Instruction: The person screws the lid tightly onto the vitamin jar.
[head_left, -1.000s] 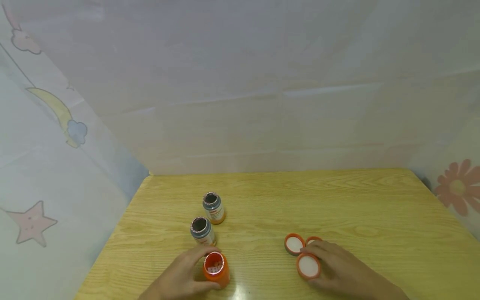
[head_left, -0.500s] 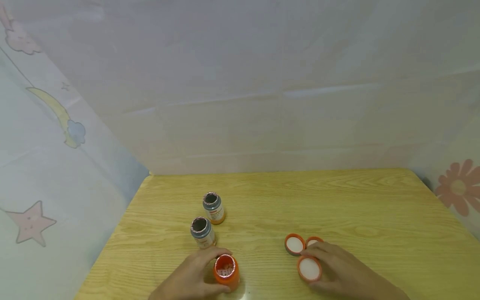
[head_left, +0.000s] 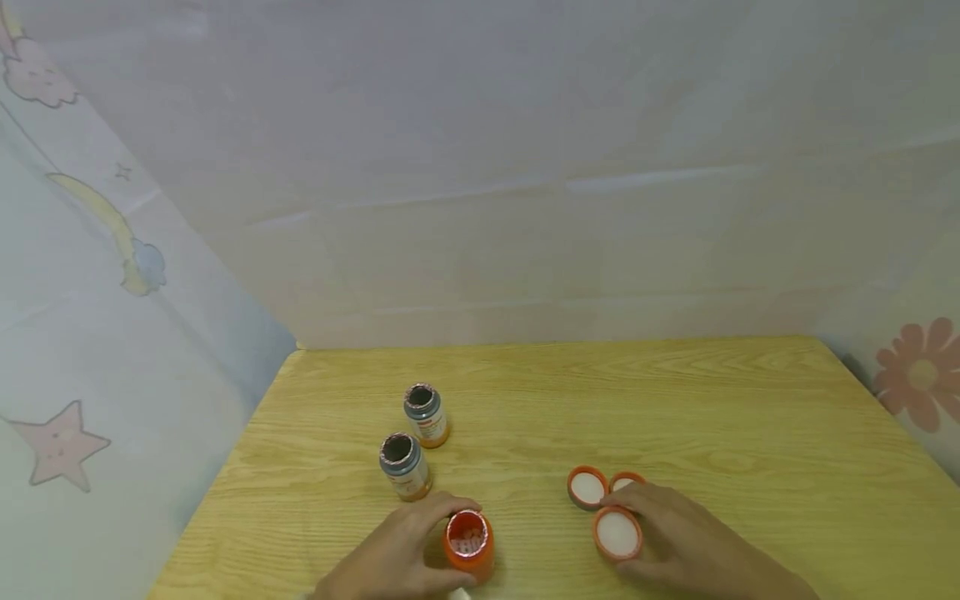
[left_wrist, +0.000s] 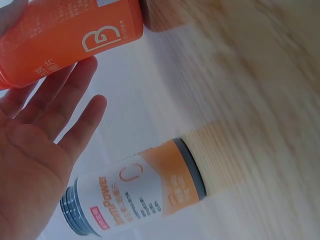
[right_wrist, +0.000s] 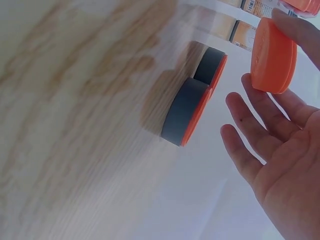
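Between thumb and fingers, my left hand [head_left: 408, 546] grips an upright, uncapped orange pill bottle [head_left: 484, 565] with pale tablets inside. Its printed side faces the left wrist view, where the orange bottle [left_wrist: 75, 42] reaches the top edge. My right hand [head_left: 686, 537] pinches an orange lid [head_left: 617, 533], white inner face up, to the right of the bottle and apart from it. The right wrist view shows this lid [right_wrist: 272, 57] between thumb and fingertips. Just beyond it, two grey lids with orange rims [head_left: 587, 489] lie side by side on the table, one partly hidden by my fingers.
Two uncapped grey-necked bottles with white and orange labels stand beyond my left hand: a nearer one [head_left: 406, 475] and a farther one [head_left: 428, 425]. The wooden table [head_left: 675, 400] ends at a pale cloth backdrop [head_left: 480, 208]. A small white thing is cut off at the head view's bottom edge.
My left hand has moved to the right with the orange bottle, closer to the lid. My right hand and its lid have barely moved.
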